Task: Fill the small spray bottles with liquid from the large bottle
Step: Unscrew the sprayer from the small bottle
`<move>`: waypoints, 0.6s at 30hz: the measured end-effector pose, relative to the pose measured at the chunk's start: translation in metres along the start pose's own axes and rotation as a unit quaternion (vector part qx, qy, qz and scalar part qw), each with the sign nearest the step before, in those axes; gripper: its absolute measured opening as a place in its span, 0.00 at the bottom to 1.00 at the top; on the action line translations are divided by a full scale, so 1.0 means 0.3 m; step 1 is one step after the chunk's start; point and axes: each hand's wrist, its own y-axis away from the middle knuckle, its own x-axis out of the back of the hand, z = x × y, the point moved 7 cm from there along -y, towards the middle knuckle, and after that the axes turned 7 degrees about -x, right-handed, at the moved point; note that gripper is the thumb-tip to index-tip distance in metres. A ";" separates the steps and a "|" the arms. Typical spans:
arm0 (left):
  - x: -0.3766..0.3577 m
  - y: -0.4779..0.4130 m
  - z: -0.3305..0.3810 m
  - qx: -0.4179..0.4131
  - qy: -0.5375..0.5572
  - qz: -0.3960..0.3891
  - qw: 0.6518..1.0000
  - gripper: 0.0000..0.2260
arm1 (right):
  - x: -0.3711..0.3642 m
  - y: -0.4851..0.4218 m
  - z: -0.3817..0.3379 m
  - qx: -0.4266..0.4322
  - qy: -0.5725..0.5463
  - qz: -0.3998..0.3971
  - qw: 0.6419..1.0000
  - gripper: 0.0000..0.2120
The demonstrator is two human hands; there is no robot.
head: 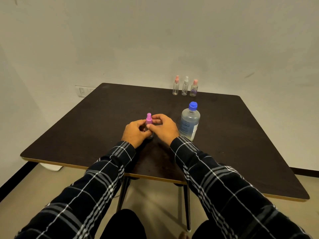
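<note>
A small spray bottle with a pink-purple spray top (149, 119) stands upright near the middle of the dark table (103, 118). My left hand (136, 133) wraps its clear body, which is mostly hidden. My right hand (164, 127) pinches the bottle at the base of the spray top with thumb and fingers. The large clear bottle (189, 123) with a blue cap stands upright just right of my right hand, capped and partly filled with liquid.
Three small spray bottles stand in a row at the table's far edge: one with a pink top (176, 86), one with a white top (185, 86), one with a pink top (194, 88). A wall rises close behind the table.
</note>
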 end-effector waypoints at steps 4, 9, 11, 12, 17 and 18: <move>-0.005 0.000 -0.001 0.001 0.000 0.001 1.000 0.18 | 0.004 0.004 0.005 -0.003 -0.006 -0.004 1.000 0.20; -0.005 0.023 0.003 -0.001 -0.001 0.003 1.000 0.19 | 0.005 0.034 0.003 0.010 0.009 -0.006 1.000 0.21; -0.006 0.024 0.000 0.011 0.004 -0.002 1.000 0.18 | 0.007 0.035 -0.002 0.012 0.015 0.003 1.000 0.19; -0.007 0.022 -0.002 0.014 0.004 -0.004 1.000 0.18 | 0.007 0.033 -0.005 0.011 0.017 0.005 1.000 0.19; -0.010 0.018 -0.004 0.016 -0.007 -0.006 1.000 0.17 | 0.010 0.022 -0.017 -0.005 0.023 0.024 0.999 0.18; -0.010 0.018 -0.004 0.017 -0.004 -0.004 1.000 0.16 | 0.011 0.021 -0.020 -0.008 0.023 0.033 0.999 0.17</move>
